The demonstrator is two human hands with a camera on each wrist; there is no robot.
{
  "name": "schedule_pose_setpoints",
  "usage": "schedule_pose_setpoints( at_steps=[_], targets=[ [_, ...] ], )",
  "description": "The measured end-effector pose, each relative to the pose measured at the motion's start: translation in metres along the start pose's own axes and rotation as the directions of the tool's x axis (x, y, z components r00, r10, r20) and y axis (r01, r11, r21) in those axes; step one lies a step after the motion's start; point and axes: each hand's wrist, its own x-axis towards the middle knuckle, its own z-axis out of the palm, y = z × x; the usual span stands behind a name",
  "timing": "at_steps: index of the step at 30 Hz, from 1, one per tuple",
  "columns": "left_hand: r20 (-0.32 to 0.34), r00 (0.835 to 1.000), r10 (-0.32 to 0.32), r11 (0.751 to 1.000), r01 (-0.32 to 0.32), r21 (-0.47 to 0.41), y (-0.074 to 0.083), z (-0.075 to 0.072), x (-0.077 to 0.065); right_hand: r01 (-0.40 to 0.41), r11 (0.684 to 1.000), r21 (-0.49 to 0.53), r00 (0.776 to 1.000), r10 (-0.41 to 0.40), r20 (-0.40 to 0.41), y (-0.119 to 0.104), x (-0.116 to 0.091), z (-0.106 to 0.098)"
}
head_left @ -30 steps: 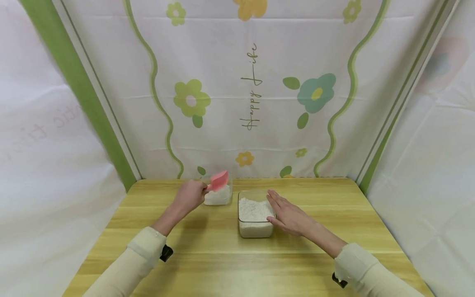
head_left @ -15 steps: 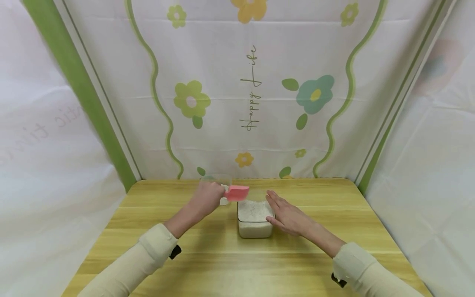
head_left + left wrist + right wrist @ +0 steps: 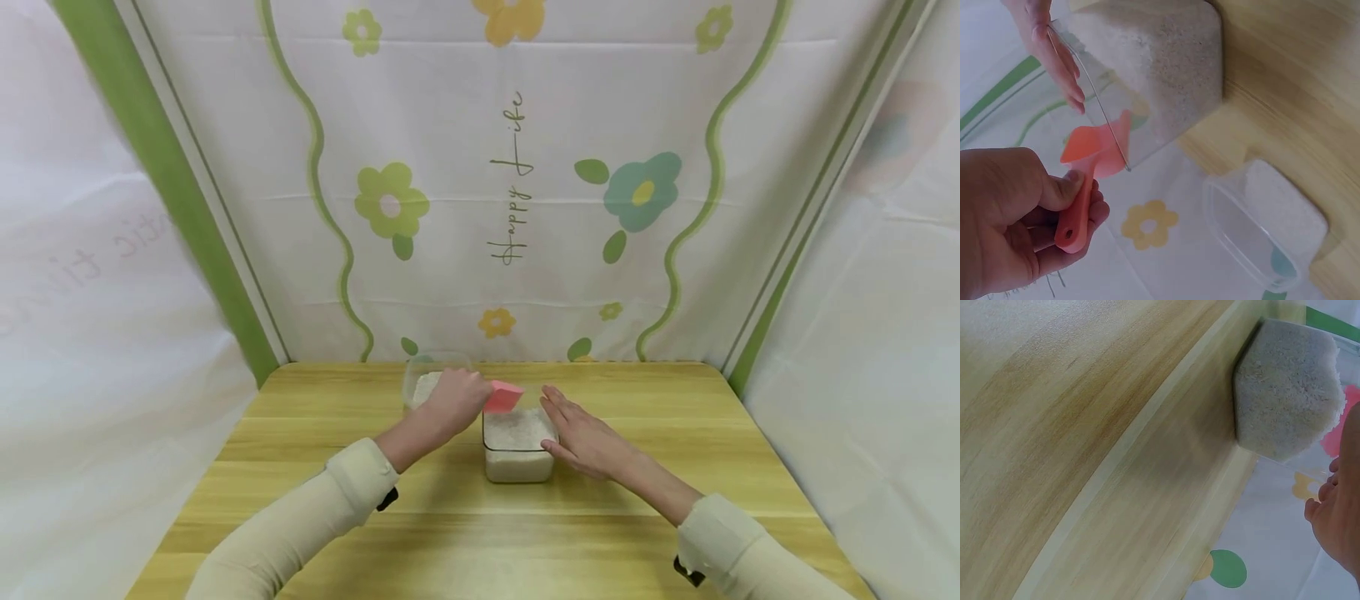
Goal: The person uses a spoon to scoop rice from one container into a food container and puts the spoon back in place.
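A pink scoop [image 3: 504, 397] is gripped by its handle in my left hand [image 3: 457, 400], thumb along the top in the left wrist view. Its bowl [image 3: 1100, 150] is at the rim of a clear square container [image 3: 519, 468] partly filled with white rice [image 3: 1288, 387]. Whether the scoop holds any rice cannot be made out. My right hand [image 3: 588, 439], fingers extended, rests against the right side of that container. Behind my left hand stands a smaller clear tub [image 3: 1241, 231] with some rice at its bottom, partly hidden in the head view.
Both containers stand on a wood-grain table [image 3: 637, 533]. A white flower-printed curtain [image 3: 450, 275] hangs close behind the table's far edge, and more white cloth [image 3: 877, 333] closes in the sides.
My left hand has carried the scoop rightward from the smaller tub to the square container, and the scoop has turned along the way. My right hand stays by the square container.
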Motion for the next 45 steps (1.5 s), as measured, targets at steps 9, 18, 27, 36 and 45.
schedule_pose_setpoints(
  at_steps=[9, 18, 27, 36, 45],
  targets=[
    [0.106, 0.994, 0.039, 0.994, -0.050, 0.099, 0.022, 0.013, 0.018, -0.004, 1.000, 0.001, 1.000, 0.004, -0.011, 0.002, -0.002, 0.003],
    [0.290, 0.946, 0.144, 0.989, -0.145, -0.019, 0.025, 0.007, 0.038, -0.003, 1.000, 0.013, 1.000, 0.004, -0.019, 0.004, 0.000, 0.004],
    [0.423, 0.879, 0.219, 0.973, -0.166, -0.159, 0.027, 0.016, 0.060, 0.003, 1.000, 0.007, 1.000, -0.003, -0.025, 0.004, -0.001, 0.002],
    [0.479, 0.842, 0.250, 0.963, -0.166, -0.211, 0.025, 0.015, 0.069, 0.000, 1.000, 0.001, 1.000, 0.000, -0.026, 0.002, 0.001, -0.001],
    [0.588, 0.760, 0.278, 0.939, -0.087, -0.332, 0.009, 0.008, 0.070, 0.006, 1.000, -0.004, 1.000, -0.006, -0.009, 0.003, 0.002, 0.001]
  ],
)
